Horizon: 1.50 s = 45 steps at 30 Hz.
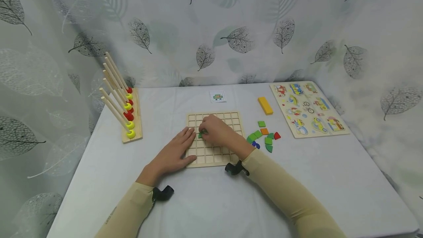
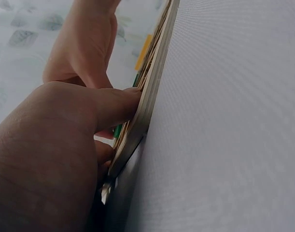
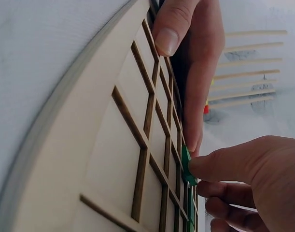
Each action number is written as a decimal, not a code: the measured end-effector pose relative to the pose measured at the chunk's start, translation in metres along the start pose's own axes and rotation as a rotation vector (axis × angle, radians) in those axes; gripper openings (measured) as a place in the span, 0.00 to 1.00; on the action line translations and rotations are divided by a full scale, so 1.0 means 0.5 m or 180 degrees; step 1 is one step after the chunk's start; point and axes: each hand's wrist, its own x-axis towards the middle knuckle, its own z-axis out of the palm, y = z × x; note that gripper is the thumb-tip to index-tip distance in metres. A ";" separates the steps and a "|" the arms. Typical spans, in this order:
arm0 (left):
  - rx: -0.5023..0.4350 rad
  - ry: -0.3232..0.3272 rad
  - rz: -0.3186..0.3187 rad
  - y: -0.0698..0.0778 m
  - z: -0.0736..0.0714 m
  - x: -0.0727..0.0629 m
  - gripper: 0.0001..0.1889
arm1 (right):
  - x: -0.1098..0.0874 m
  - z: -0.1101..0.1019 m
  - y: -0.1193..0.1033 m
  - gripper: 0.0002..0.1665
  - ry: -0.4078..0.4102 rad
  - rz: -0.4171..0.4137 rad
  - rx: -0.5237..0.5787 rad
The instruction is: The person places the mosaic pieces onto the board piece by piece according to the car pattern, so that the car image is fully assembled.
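A wooden grid board (image 1: 214, 163) lies flat on the white table. My left hand (image 1: 173, 153) rests at its left edge, fingers fairly straight, with the thumb on the lower left corner. Over the board's left part, my right hand (image 1: 216, 131) pinches a small green piece (image 3: 186, 162) between thumb and fingers, against the grid. Another green piece (image 3: 190, 208) shows beside it in the right wrist view. The right hand partly covers the pieces in the head view.
Loose green tiles (image 1: 268, 141), an orange tile (image 1: 264, 131), a red piece (image 1: 277, 135) and blue pieces lie right of the board. Farther off are a yellow block (image 1: 265, 105), a picture puzzle (image 1: 310, 107) and a pattern card (image 1: 218, 96). A peg stand (image 1: 136, 120) with rings stands left.
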 end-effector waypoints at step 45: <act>-0.0001 0.0010 -0.0084 -0.003 0.013 -0.002 0.46 | -0.165 -0.127 0.149 0.18 0.0420 0.0452 0.0308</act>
